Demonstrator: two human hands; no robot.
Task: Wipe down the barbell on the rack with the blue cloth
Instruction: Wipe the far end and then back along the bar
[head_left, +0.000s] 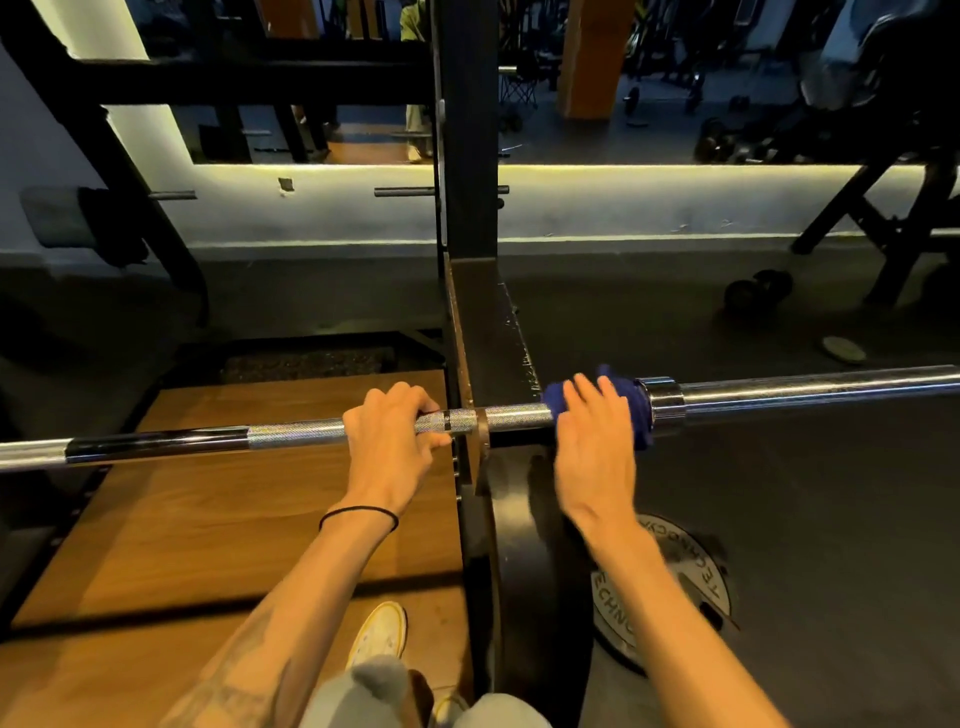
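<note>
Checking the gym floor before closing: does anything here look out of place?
Mostly tidy. A dumbbell and a small disc lie loose on the floor beyond the barbell, and a weight plate lies flat by the rack upright.

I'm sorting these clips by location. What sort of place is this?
Most likely a gym's weights area. A barbell rests on a black rack, a weight plate lies on the dark floor, and dumbbells sit farther back. The right hand holds a blue cloth on the bar.
</note>
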